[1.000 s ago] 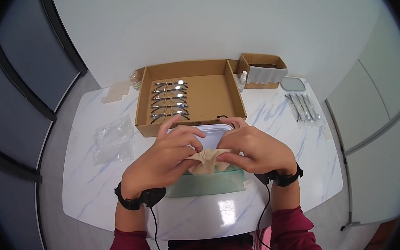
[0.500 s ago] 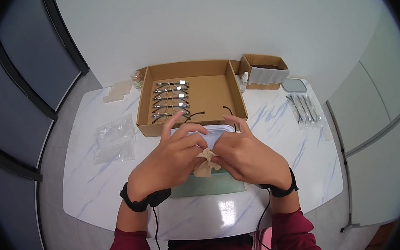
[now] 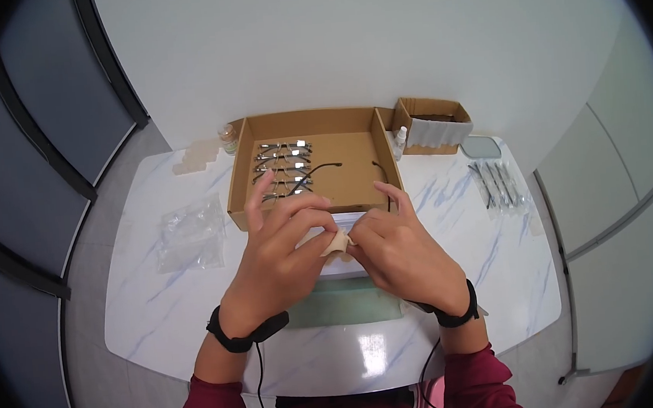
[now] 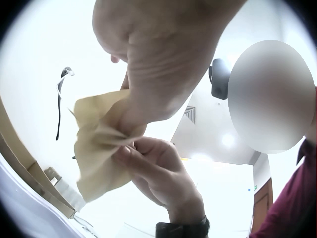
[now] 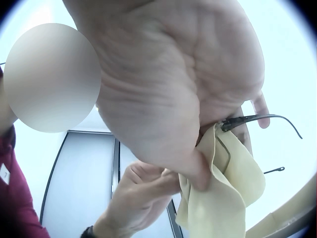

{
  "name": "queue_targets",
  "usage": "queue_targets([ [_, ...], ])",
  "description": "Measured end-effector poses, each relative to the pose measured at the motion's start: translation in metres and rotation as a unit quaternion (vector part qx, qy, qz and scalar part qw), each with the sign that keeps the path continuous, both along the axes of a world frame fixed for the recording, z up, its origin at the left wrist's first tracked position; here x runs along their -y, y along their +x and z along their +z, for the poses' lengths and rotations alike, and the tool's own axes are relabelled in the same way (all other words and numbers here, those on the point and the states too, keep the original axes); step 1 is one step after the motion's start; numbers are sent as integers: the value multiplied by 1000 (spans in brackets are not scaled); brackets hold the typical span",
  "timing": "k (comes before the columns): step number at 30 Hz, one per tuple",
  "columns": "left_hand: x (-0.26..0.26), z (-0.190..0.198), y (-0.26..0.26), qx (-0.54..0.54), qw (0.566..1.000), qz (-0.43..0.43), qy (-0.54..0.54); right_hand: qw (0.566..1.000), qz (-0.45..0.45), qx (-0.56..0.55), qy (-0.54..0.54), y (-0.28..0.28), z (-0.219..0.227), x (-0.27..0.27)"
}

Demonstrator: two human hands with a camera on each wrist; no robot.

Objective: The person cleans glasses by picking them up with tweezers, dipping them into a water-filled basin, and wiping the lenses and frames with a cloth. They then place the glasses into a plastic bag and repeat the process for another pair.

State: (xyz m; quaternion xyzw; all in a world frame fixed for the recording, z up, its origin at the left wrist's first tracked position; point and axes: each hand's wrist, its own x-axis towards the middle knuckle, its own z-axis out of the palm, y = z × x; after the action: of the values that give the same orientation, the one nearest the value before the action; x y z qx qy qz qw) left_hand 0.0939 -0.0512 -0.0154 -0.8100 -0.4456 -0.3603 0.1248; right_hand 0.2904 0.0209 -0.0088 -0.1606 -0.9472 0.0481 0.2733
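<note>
Both hands work on a beige wiping cloth (image 3: 337, 244) folded around a pair of glasses, held over a pale plastic tray (image 3: 330, 271). My left hand (image 3: 288, 254) pinches the cloth between thumb and fingers from the left. From the right, my right hand (image 3: 407, 253) pinches it close beside the left fingertips. The lenses are hidden by cloth and fingers. One dark temple (image 3: 322, 170) of the glasses sticks out forward; in the right wrist view a dark temple (image 5: 252, 118) emerges at the cloth's edge.
Behind the hands stands a cardboard box (image 3: 352, 137) with a column of several glasses (image 3: 283, 158). A green strip (image 3: 342, 304) lies nearer me. Clear bags (image 3: 191, 234) lie left. To the right are a spray bottle (image 3: 401, 143), a small carton (image 3: 434, 123) and bagged dark items (image 3: 497, 183).
The cloth, spread between the hands before, is now bunched smaller between the fingertips. Both hands have drawn together and moved slightly forward, and the glasses' temples show further out over the box.
</note>
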Motion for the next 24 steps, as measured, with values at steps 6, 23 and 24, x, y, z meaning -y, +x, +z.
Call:
queue_targets([
  [6, 10, -1, 27, 24, 992, 79, 96, 991, -59, -84, 87, -6, -4, -9],
  [23, 14, 8, 11, 231, 963, 62, -126, 978, -95, -116, 146, -16, -5, 1],
  [24, 15, 7, 11, 266, 952, 72, -134, 977, -99, -104, 159, -18, -7, 1],
])
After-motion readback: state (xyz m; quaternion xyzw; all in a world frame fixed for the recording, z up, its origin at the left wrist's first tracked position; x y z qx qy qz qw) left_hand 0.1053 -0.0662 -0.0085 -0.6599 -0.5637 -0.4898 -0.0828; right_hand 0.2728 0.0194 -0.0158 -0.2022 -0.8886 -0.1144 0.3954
